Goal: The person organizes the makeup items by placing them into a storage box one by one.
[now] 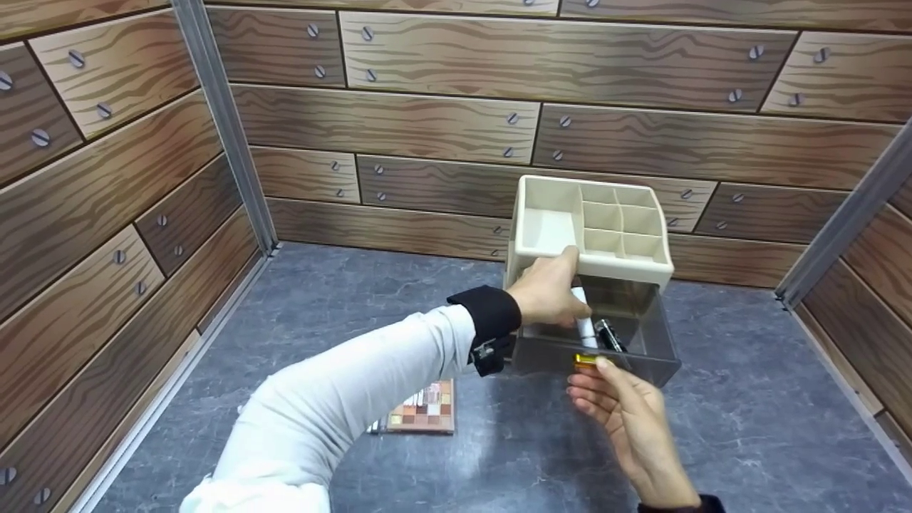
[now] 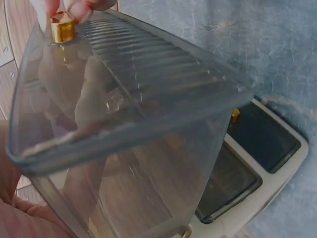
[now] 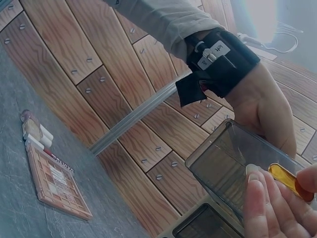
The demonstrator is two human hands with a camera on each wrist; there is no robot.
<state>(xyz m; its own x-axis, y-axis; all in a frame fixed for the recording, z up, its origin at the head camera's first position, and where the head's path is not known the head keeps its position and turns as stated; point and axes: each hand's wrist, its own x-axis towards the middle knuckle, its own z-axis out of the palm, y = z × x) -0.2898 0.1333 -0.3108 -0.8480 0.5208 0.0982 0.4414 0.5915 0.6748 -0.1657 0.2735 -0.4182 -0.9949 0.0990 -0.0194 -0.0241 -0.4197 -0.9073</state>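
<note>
A smoky transparent drawer (image 1: 662, 328) is pulled out of a cream cosmetics organizer (image 1: 627, 267). My left hand (image 1: 552, 292) reaches over it from the left, with thumb and fingers about a white tube (image 1: 586, 329); the far fingers are hidden. Beside that tube, inside the drawer, lies a black and silver tube (image 1: 610, 336). At the drawer's front, my right hand (image 1: 630, 413) pinches the gold knob (image 1: 586, 360) between thumb and fingers. The knob (image 2: 63, 30) and right fingertips (image 2: 79, 9) show up close in the left wrist view.
An eyeshadow palette (image 1: 434, 413) lies on the grey table, partly behind the left sleeve. Several small cosmetics (image 3: 37, 130) are next to it in the right wrist view. Compartments (image 1: 620, 221) top the organizer. Wood-patterned walls (image 1: 427, 57) enclose the table.
</note>
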